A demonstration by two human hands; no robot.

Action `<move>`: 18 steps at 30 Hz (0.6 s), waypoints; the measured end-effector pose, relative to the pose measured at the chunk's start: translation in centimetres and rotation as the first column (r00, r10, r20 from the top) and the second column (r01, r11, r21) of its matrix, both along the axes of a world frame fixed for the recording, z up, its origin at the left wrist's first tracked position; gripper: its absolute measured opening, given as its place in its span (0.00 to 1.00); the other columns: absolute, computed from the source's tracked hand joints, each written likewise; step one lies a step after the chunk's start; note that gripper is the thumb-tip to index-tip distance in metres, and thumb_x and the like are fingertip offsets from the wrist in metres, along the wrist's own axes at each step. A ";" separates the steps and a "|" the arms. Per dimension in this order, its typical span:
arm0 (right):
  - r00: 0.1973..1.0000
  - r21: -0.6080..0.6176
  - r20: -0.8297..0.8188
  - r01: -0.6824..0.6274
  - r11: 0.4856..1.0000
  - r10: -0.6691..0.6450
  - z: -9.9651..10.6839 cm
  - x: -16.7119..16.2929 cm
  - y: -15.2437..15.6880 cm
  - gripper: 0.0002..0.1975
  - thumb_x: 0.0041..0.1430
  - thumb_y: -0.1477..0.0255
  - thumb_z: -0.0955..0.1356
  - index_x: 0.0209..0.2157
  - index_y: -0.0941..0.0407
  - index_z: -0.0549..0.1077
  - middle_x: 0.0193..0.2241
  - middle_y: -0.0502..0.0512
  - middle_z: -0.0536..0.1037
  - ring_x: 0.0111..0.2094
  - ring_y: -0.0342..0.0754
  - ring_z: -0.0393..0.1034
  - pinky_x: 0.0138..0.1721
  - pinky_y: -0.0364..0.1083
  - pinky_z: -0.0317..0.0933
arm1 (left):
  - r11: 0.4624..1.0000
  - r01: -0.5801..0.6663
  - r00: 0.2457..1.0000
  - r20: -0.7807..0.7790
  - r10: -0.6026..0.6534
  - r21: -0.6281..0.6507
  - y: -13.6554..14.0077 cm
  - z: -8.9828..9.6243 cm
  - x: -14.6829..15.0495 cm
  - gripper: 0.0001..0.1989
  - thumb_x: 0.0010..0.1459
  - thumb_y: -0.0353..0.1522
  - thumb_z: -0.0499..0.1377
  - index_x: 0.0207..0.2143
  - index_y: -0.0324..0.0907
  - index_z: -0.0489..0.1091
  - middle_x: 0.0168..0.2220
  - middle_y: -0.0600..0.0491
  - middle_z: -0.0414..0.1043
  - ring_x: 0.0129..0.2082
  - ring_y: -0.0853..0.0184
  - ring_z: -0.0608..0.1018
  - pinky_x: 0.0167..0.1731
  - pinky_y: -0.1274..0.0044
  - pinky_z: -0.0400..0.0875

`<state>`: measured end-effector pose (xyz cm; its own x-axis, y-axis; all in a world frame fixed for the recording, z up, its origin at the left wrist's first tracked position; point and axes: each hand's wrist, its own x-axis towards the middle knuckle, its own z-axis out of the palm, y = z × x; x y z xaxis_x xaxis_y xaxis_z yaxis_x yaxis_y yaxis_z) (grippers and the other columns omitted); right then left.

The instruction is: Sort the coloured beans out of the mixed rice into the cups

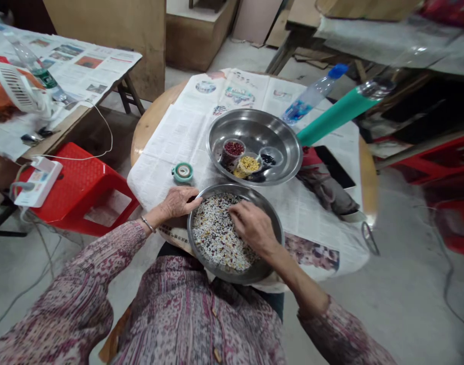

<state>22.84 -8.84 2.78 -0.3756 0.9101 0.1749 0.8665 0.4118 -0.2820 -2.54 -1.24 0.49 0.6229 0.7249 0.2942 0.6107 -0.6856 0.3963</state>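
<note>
A steel bowl (pixel 278 218) in front of me holds mixed white, dark and yellow grains and beans (pixel 220 233). My right hand (pixel 253 226) reaches into it, fingertips pinched together at the surface of the mix; what they hold is too small to make out. My left hand (pixel 178 202) lies by the bowl's left rim, thumb stretched toward the rim and fingers extended. Beyond stands a wider steel basin (pixel 272 126) with three small clear cups: one of red beans (pixel 234 148), one of yellow beans (pixel 249 163), one of black beans (pixel 269 159).
Newspaper (pixel 167 137) covers the round wooden table. A green tape-like roll (pixel 183 172) lies near my left hand. A blue-capped bottle (pixel 310 101), a green tube (pixel 338 114), a phone (pixel 335 166) and a grey cloth (pixel 325 190) surround the basin. A red stool (pixel 80 187) bears a power strip (pixel 40 181).
</note>
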 end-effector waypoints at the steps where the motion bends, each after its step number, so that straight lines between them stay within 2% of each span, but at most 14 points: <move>1: 0.998 0.015 0.009 0.061 0.998 -0.061 0.1 0.3 0.7 0.10 0.67 0.74 0.62 0.42 0.56 0.75 0.38 0.59 0.78 0.42 0.54 0.70 0.44 0.50 0.63 | 1.000 0.004 1.000 -0.001 -0.004 0.010 0.0 0.0 0.0 0.18 0.68 0.39 0.49 0.27 0.42 0.67 0.25 0.53 0.71 0.28 0.67 0.74 0.31 0.76 0.64; 3: 0.988 0.045 0.027 0.148 0.988 -0.149 0.2 -0.2 1.6 0.11 0.67 0.71 0.63 0.46 0.57 0.75 0.41 0.62 0.78 0.45 0.57 0.70 0.46 0.53 0.63 | 1.000 0.007 1.000 -0.005 -0.007 0.020 0.0 -0.1 0.0 0.18 0.68 0.39 0.49 0.27 0.42 0.67 0.25 0.53 0.71 0.28 0.67 0.74 0.31 0.75 0.64; 5: 0.990 0.042 0.017 0.138 0.989 -0.139 0.2 -1.7 1.8 0.15 0.67 0.65 0.64 0.50 0.56 0.73 0.46 0.63 0.77 0.48 0.59 0.69 0.47 0.55 0.63 | 1.000 0.001 1.000 -0.010 -0.001 0.020 0.0 0.0 0.0 0.18 0.68 0.39 0.49 0.27 0.42 0.67 0.25 0.53 0.72 0.28 0.66 0.74 0.31 0.75 0.64; 8: 0.999 -0.018 -0.013 -0.043 0.999 0.043 0.5 -4.5 1.1 0.17 0.66 0.61 0.67 0.50 0.55 0.72 0.48 0.63 0.76 0.49 0.58 0.68 0.47 0.54 0.64 | 1.000 -0.006 1.000 -0.010 0.006 0.008 0.0 0.1 0.0 0.16 0.67 0.38 0.50 0.27 0.42 0.67 0.26 0.53 0.72 0.29 0.66 0.74 0.32 0.76 0.64; 11: 0.968 -0.091 0.022 -0.246 0.965 0.249 0.9 -5.5 -0.3 0.13 0.64 0.62 0.69 0.44 0.56 0.73 0.44 0.61 0.76 0.46 0.56 0.68 0.45 0.52 0.63 | 1.000 -0.013 1.000 -0.009 0.013 0.002 0.0 0.1 0.1 0.16 0.67 0.37 0.51 0.27 0.42 0.67 0.25 0.52 0.72 0.29 0.67 0.74 0.32 0.76 0.64; 14: 0.940 -0.141 0.106 -0.309 0.940 0.325 1.1 -3.6 -1.3 0.04 0.62 0.70 0.69 0.38 0.55 0.74 0.40 0.58 0.76 0.43 0.54 0.69 0.43 0.51 0.63 | 1.000 -0.013 1.000 -0.024 0.013 0.007 0.1 0.1 0.1 0.17 0.67 0.37 0.50 0.26 0.42 0.67 0.25 0.53 0.72 0.28 0.67 0.74 0.32 0.75 0.64; 15: 0.943 -0.144 0.134 -0.284 0.948 0.303 1.1 -2.5 -1.5 0.02 0.62 0.72 0.68 0.36 0.55 0.73 0.39 0.58 0.76 0.42 0.54 0.69 0.43 0.51 0.63 | 1.000 -0.010 1.000 -0.029 0.010 0.008 0.1 0.1 0.1 0.17 0.67 0.37 0.50 0.26 0.42 0.67 0.25 0.53 0.72 0.28 0.67 0.73 0.31 0.75 0.64; 18: 0.979 -0.112 0.147 -0.125 0.986 0.141 1.5 1.1 -2.1 0.06 0.62 0.77 0.65 0.35 0.56 0.73 0.37 0.59 0.76 0.41 0.53 0.70 0.43 0.50 0.64 | 1.000 -0.003 1.000 -0.029 0.004 0.004 0.1 0.2 0.1 0.18 0.68 0.38 0.49 0.27 0.42 0.67 0.25 0.52 0.72 0.28 0.66 0.74 0.32 0.75 0.65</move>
<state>23.94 -10.92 4.27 -0.5096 0.8603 0.0149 0.8423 0.5023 -0.1954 -2.47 -1.13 0.67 0.6287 0.7258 0.2793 0.6243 -0.6851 0.3753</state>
